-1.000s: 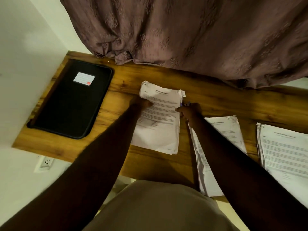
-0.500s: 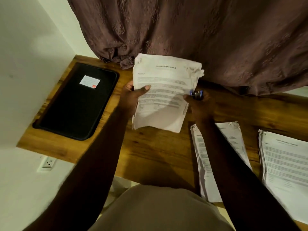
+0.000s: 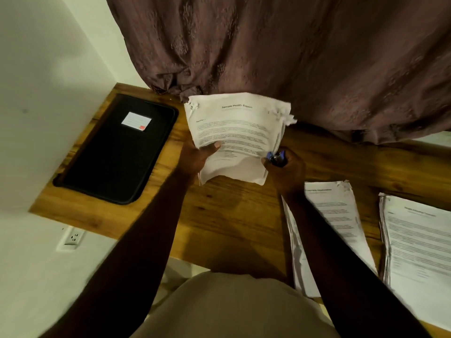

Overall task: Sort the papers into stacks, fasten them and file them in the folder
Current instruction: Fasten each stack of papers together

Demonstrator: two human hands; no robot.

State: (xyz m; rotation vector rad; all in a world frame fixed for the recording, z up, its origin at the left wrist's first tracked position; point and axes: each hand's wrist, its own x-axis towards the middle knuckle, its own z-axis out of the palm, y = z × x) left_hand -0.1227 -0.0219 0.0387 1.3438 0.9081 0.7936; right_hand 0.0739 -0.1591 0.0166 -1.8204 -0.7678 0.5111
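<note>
Two hands hold the "Sample Health Report" stack [image 3: 240,135] off the worktop [image 3: 219,215], right of the black folder [image 3: 117,150].
Loose, frayed sheets could slide or fan out, since the right hand [image 3: 284,170] also clutches a blue object [image 3: 275,158]; left hand [image 3: 197,157] pinches the stack's left edge, thumb on top.

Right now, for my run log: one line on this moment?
left hand: holds white printed paper stack | right hand: same stack plus small blue-black item | black zip folder: closed
</note>
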